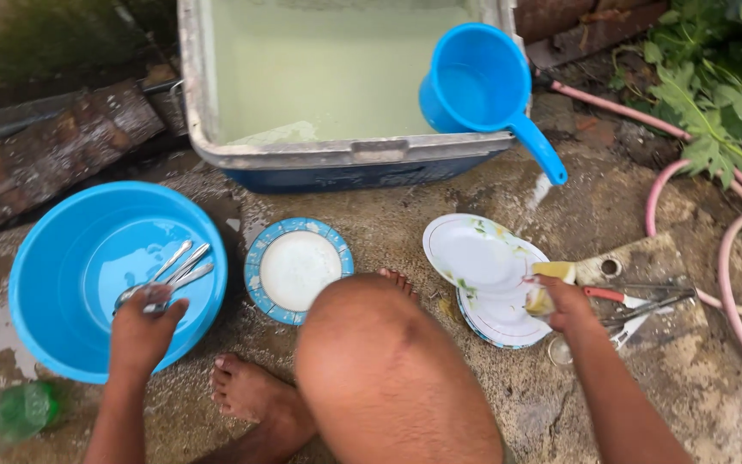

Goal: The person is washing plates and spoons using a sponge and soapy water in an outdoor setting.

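Head view, left hand: my left hand [142, 331] at 8 o'clock is clenched on shiny metal spoons [167, 279] over the round blue plastic basin [53, 266]
Right hand: my right hand [564, 302] at 3 o'clock pinches a yellow sponge [550, 283] on stacked white plates [484, 266]
Risk: wet spoons may slip, I judge

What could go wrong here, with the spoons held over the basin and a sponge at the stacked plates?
1. The left hand grips several spoons by one end over the blue basin; one could slip out.
2. The right hand presses a yellow sponge near the stacked plates on wet ground; the top plate may slide.
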